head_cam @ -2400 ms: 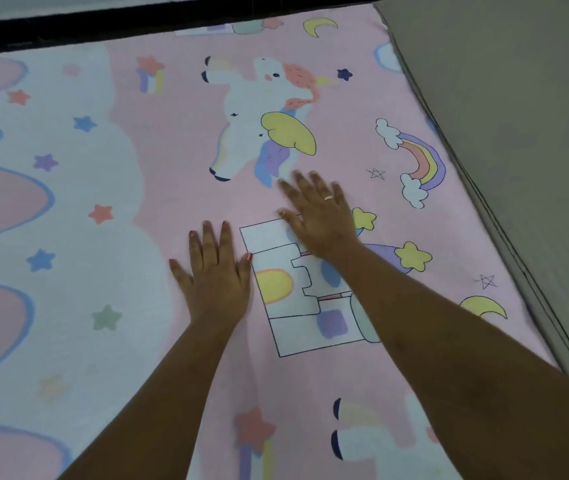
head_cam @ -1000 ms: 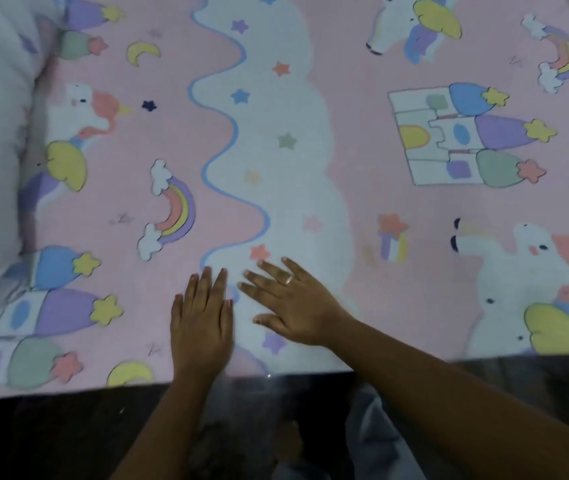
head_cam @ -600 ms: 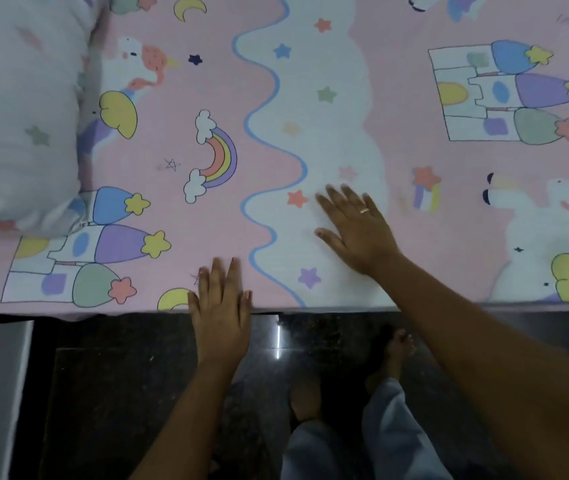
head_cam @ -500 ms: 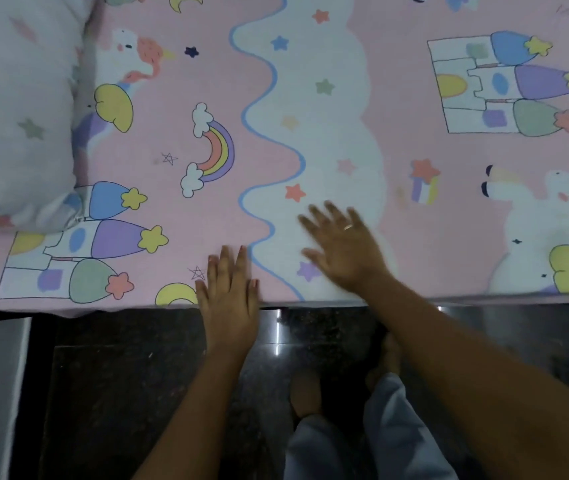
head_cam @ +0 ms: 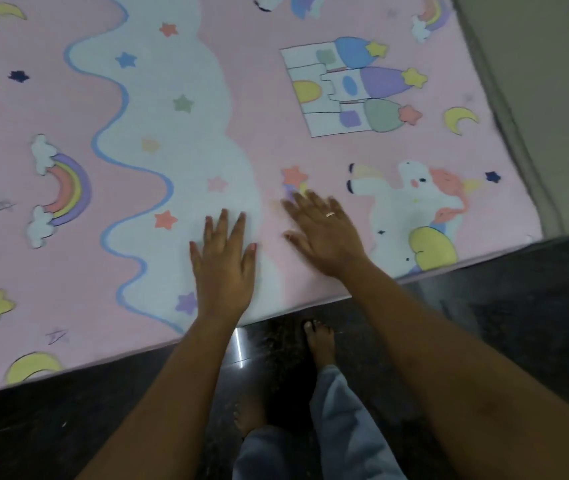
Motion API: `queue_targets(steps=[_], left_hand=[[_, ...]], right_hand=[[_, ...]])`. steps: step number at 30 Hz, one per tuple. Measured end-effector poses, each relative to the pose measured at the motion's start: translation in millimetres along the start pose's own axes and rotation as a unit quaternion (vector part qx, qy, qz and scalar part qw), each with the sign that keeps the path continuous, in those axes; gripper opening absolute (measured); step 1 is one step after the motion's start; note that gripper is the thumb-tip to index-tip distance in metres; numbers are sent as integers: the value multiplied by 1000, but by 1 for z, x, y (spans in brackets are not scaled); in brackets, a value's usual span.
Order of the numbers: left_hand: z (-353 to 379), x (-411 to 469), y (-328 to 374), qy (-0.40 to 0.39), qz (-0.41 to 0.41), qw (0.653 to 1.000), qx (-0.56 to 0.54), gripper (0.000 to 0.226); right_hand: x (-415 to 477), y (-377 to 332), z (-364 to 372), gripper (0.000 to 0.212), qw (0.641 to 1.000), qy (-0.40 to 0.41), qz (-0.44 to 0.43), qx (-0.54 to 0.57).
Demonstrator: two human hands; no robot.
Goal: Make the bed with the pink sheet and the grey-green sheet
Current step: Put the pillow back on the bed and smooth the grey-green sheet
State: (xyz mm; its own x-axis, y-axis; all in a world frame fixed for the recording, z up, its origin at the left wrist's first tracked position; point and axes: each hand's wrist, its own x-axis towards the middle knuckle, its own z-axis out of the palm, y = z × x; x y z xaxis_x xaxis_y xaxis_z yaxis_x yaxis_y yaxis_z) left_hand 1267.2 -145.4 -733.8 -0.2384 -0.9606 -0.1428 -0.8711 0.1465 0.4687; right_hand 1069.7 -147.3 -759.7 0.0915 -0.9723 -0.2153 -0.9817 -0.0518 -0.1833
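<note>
Smoothing going on over the pink sheet, second layer not yet on

The pink sheet [head_cam: 276, 157] is lying spread across the bed, reaching the near edge and showing no visible wrinkles; the first layer is looking close to done. The left hand [head_cam: 222, 268] is pressing flat on the white wavy band, fingers straight and slightly spread; the right hand [head_cam: 324, 237] is lying just beside it on the pink ground, fingers fanned, gripping nothing. A grey-green surface [head_cam: 546, 64] is running along the sheet's right edge; it may be the grey-green sheet, but whether it is cloth or wall I cannot tell. Nothing grey-green is covering the pink, so laying that sheet seems to be what is remaining. The fabric is looking thin, matte and soft, printed with rounded cartoon unicorns, castles, rainbows and stars; the dark floor [head_cam: 484, 323] below is gleaming hard and polished
</note>
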Motion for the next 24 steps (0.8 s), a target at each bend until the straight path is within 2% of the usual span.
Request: queue_targets(steps=[3, 7, 10, 12, 13, 16, 18, 24], left_hand=[[29, 13, 52, -93, 91, 990, 57, 64], [59, 6, 104, -209, 153, 961, 99, 57], [64, 10, 134, -205, 185, 959, 69, 57], [68, 19, 152, -192, 205, 958, 58, 56], [71, 24, 159, -187, 209, 958, 63, 56], [81, 41, 176, -175, 201, 960, 84, 56], [89, 46, 181, -180, 186, 961, 100, 56], [99, 34, 174, -219, 167, 941, 196, 62]], right_hand=[[-38, 56, 2, 68, 988, 24, 154, 13], [-107, 106, 5, 64, 948, 64, 310, 38], [-143, 138, 7, 68, 886, 87, 448, 90], [-141, 153, 0, 70, 853, 115, 499, 102], [-132, 158, -6, 70, 855, 126, 493, 96], [-86, 158, -22, 71, 914, 121, 382, 66], [-66, 158, -23, 72, 938, 101, 325, 57], [-92, 169, -6, 70, 936, 82, 335, 64]])
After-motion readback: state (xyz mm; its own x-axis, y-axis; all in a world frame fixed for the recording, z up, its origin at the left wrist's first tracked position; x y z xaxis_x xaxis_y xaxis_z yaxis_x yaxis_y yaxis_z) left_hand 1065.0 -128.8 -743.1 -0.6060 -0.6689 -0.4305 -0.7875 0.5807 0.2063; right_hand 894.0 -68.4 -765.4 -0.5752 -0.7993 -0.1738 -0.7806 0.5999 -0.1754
